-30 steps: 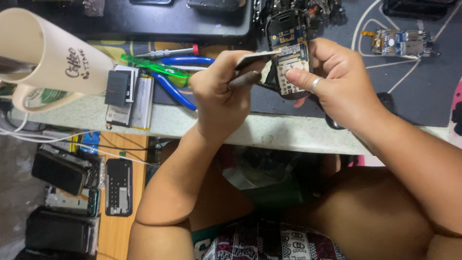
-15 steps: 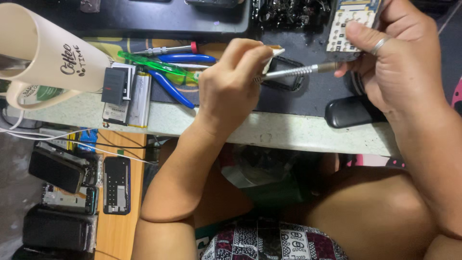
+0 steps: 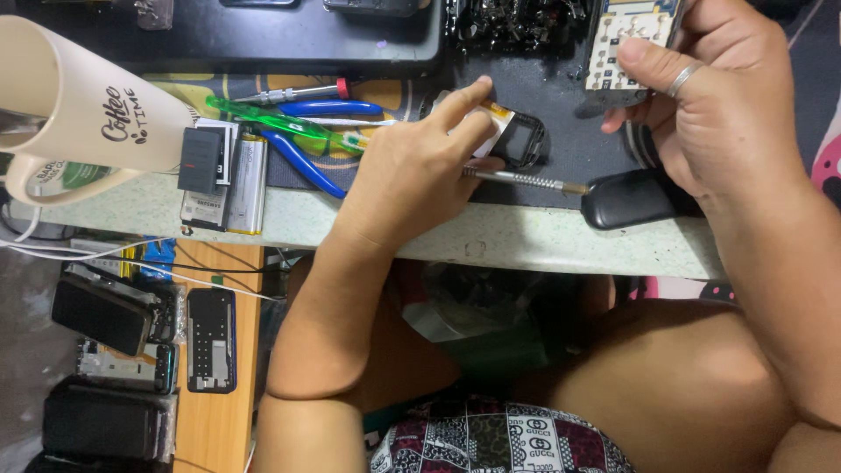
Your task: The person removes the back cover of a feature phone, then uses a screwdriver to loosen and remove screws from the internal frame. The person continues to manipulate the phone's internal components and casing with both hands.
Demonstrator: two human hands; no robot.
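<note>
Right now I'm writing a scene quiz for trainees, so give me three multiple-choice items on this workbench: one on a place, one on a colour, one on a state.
1. Where does the cream mug stand?
A. far left of the bench
B. on the person's lap
C. by the right hand

2. What colour are the handles of the pliers?
A. red
B. blue
C. yellow

3. What does the right hand hold?
A. nothing
B. a mug
C. a pale circuit board, lifted off the mat

Answers: 1 A, the mug sits at the left edge. 2 B, both handles are blue. 3 C, thumb and fingers pinch the board above the dark mat, while the left hand holds a metal screwdriver.
</note>
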